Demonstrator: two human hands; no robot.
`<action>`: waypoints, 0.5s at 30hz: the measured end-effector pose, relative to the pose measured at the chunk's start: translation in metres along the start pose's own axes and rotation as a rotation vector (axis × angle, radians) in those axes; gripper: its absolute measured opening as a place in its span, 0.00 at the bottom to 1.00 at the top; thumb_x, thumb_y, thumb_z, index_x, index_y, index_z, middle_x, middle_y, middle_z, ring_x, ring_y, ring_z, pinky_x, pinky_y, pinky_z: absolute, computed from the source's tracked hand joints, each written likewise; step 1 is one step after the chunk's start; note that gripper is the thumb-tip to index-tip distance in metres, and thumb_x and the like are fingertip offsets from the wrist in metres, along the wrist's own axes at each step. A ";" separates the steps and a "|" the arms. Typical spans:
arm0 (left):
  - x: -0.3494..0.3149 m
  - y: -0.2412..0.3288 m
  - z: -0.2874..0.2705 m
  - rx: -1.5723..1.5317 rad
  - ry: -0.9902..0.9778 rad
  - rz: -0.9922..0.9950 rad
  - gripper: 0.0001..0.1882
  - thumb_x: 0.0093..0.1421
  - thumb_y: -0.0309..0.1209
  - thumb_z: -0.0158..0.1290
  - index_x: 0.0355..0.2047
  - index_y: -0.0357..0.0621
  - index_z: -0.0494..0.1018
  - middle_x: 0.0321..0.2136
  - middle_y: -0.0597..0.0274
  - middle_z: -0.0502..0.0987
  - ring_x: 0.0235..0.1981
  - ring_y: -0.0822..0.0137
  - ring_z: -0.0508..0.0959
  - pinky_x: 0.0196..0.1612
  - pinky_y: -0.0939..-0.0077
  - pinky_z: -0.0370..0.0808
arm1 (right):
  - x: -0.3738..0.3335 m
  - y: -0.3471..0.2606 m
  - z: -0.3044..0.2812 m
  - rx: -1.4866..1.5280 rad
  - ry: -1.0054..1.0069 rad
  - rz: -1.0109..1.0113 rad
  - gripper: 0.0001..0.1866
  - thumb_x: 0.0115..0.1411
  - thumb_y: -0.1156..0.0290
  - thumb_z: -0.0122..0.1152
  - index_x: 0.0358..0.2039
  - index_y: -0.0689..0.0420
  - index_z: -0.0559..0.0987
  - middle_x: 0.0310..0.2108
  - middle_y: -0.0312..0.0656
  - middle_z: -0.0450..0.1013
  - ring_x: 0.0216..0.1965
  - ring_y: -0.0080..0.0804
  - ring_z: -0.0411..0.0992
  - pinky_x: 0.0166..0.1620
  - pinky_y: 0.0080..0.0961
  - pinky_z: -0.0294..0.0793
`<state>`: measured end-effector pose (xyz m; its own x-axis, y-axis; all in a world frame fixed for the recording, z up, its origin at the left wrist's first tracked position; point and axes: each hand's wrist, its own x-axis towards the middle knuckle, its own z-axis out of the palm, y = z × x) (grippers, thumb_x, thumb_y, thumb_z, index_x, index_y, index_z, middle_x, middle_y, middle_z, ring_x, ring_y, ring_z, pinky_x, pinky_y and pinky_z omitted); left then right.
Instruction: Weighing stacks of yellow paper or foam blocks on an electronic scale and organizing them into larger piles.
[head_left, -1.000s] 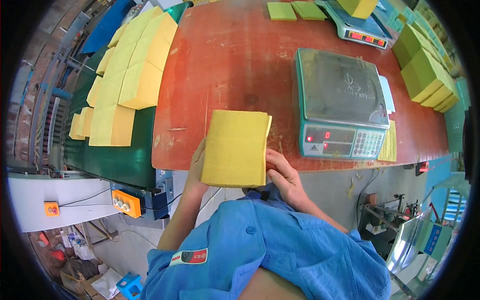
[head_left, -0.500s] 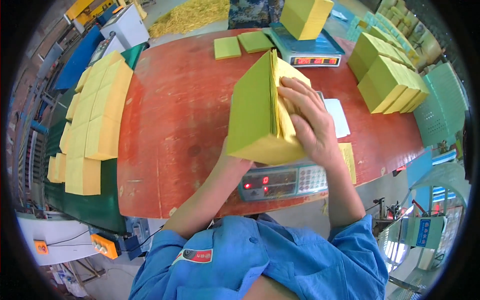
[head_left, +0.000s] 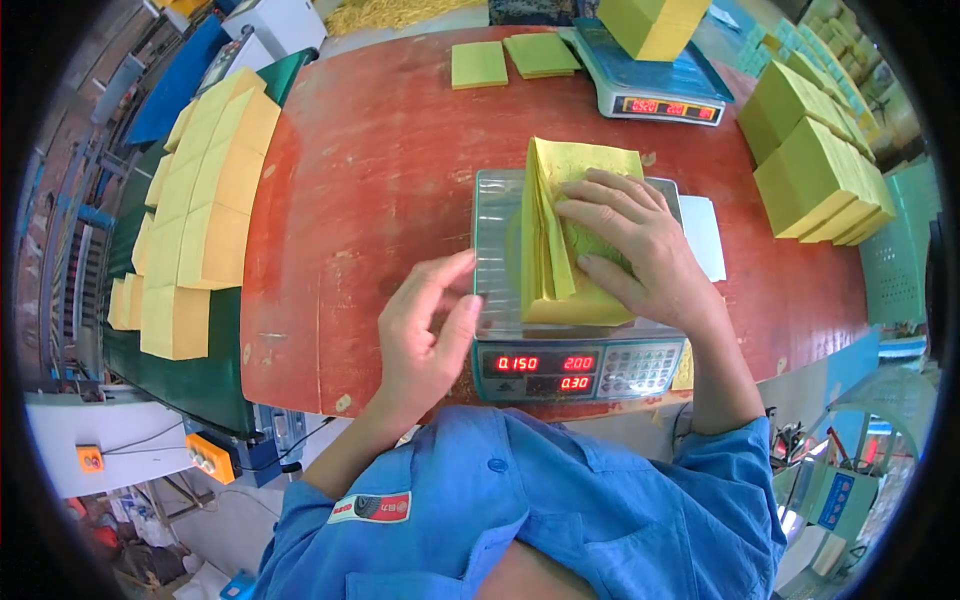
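Observation:
A thick stack of yellow paper sheets [head_left: 580, 310] lies on the metal pan of a digital scale [head_left: 497, 240] in front of me. Some sheets at its left side stand slightly apart from the rest. My right hand [head_left: 640, 245] rests on top of the stack with its fingers stretched out, not wrapped round it. Just off the left edge of the scale is my left hand [head_left: 425, 315], holding nothing, its thumb and fingers apart. Red digits glow on the scale's front display.
Blocks of yellow paper [head_left: 215, 235] stand in rows on a green surface [head_left: 225, 390] at left; more blocks [head_left: 810, 185] stand at right. A second scale [head_left: 665, 105] bears another block behind. Two thin yellow stacks [head_left: 479, 65] lie on the far red table [head_left: 350, 210].
The paper stack has come down from my hands onto the scale, whose digits have changed. My left hand has let go and moved left. My right hand stays on the stack.

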<state>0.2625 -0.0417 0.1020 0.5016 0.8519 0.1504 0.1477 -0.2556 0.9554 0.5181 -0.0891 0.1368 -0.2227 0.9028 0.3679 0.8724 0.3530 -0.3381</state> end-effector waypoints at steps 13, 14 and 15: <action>0.030 -0.013 0.025 0.470 -0.135 0.727 0.23 0.52 0.34 0.62 0.48 0.36 0.74 0.51 0.49 0.74 0.56 0.49 0.73 0.60 0.54 0.69 | 0.004 0.004 -0.001 0.003 0.055 0.037 0.15 0.54 0.76 0.60 0.43 0.62 0.77 0.48 0.50 0.74 0.52 0.49 0.71 0.54 0.40 0.70; 0.027 -0.019 0.028 0.456 -0.102 0.725 0.23 0.52 0.32 0.61 0.48 0.35 0.74 0.51 0.48 0.74 0.56 0.49 0.73 0.60 0.55 0.70 | 0.005 0.001 -0.002 -0.034 0.016 0.043 0.16 0.54 0.76 0.60 0.44 0.62 0.77 0.49 0.49 0.73 0.53 0.49 0.70 0.55 0.40 0.69; 0.025 -0.023 0.030 0.443 -0.068 0.723 0.23 0.52 0.30 0.61 0.48 0.35 0.74 0.51 0.48 0.74 0.56 0.48 0.73 0.59 0.55 0.71 | 0.011 -0.003 0.001 -0.029 0.014 0.041 0.16 0.54 0.76 0.60 0.44 0.62 0.77 0.49 0.49 0.73 0.53 0.49 0.70 0.55 0.40 0.69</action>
<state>0.2969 -0.0286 0.0766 0.6488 0.3844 0.6568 0.0838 -0.8939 0.4404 0.5127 -0.0794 0.1407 -0.1809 0.9126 0.3666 0.8928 0.3087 -0.3280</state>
